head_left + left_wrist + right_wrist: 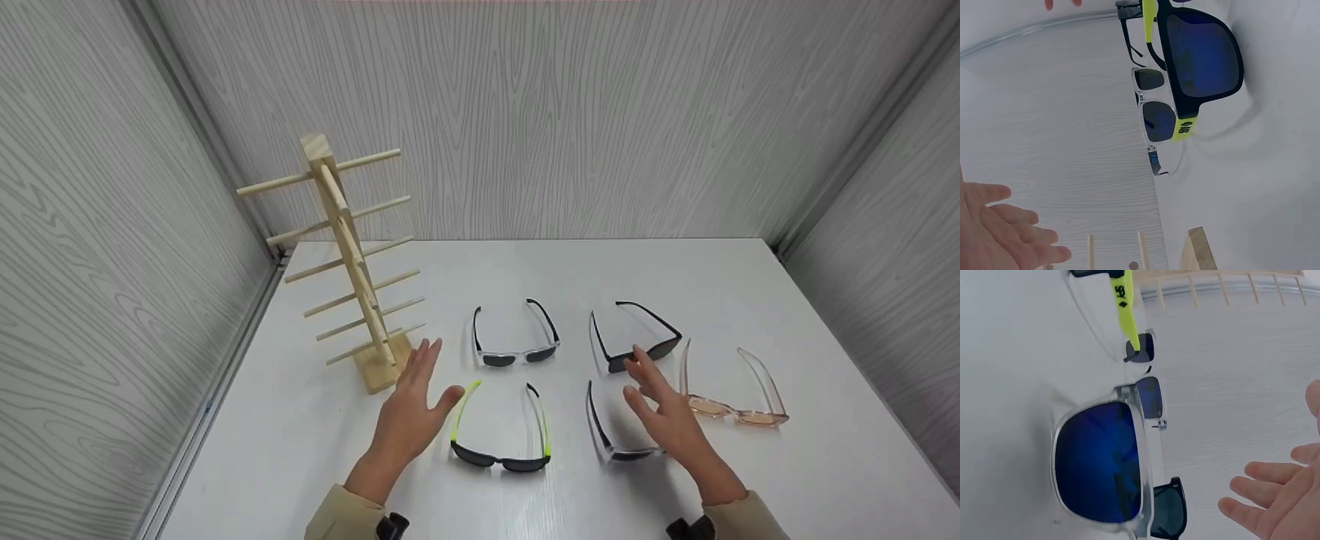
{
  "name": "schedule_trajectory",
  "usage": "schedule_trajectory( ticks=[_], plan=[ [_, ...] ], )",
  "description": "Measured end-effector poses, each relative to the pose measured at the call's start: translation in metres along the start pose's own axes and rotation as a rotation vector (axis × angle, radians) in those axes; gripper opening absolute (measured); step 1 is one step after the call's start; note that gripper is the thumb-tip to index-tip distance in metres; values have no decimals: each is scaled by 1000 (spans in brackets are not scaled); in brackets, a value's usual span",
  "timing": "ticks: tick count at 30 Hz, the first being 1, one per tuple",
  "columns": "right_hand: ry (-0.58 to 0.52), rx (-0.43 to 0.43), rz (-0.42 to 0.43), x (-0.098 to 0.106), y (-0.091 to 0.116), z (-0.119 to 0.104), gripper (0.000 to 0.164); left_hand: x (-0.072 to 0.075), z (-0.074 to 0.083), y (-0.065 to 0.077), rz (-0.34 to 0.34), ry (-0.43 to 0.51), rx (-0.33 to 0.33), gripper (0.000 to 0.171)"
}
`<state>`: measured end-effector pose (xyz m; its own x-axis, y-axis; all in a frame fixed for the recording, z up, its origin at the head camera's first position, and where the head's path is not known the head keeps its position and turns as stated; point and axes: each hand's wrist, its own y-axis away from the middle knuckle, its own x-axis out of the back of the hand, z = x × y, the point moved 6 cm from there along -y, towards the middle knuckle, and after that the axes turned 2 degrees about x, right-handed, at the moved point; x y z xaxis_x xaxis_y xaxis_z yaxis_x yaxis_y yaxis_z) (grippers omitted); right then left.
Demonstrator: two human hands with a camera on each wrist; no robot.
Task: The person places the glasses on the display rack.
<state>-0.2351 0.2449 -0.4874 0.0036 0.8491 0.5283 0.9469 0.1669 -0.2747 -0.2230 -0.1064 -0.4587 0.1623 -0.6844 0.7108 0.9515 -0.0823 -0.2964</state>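
Left hand (409,420) and right hand (675,424) are held apart, outstretched, empty; yellow-black sunglasses (525,465) are rested temples-unfolded, probably for steadiness; nearer clear-framed sunglasses (630,455), half-hidden, seem likewise placed.

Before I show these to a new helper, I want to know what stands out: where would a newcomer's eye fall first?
Probably on the tall, pale wooden rack with round pegs, at the left of the white table. Next, the black-framed sunglasses with neon-yellow on the temples, between the person's left hand and right hand. The peach-tinted, see-through glasses at the far right may catch it too.
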Motion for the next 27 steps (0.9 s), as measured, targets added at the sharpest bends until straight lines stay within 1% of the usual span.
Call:
schedule_trajectory(
  ticks=[2,3,6,9,12,15,17,19,21,24,27],
  plan=[
    [-42,-11,-9,-4,1,-2,59,0,-3,3,1,14,22,70],
    [-62,-12,-14,-7,1,-3,58,0,-5,4,0,36,41,69],
    [-81,-8,-51,-17,3,-6,55,-1,-11,7,-14,141,98,65],
    [-75,-30,-105,-31,6,-9,50,-3,-17,10,-28,250,138,60],
    [-90,-67,-152,-42,10,-15,47,-7,-22,12,-53,316,167,57],
    [-151,-79,-197,-50,13,-26,46,-12,-30,14,-72,369,216,56],
    [-211,-82,-231,-54,15,-32,47,-15,-36,16,-78,397,260,57],
    [-253,-93,-268,-60,17,-32,47,-19,-42,18,-84,418,315,57],
    [-279,-115,-299,-67,19,-25,48,-23,-47,21,-95,431,370,59],
    [-304,-165,-340,-78,22,-13,52,-28,-53,26,-111,435,433,61],
    [-323,-211,-387,-88,28,-4,57,-32,-58,30,-129,427,461,61]
  ],
)
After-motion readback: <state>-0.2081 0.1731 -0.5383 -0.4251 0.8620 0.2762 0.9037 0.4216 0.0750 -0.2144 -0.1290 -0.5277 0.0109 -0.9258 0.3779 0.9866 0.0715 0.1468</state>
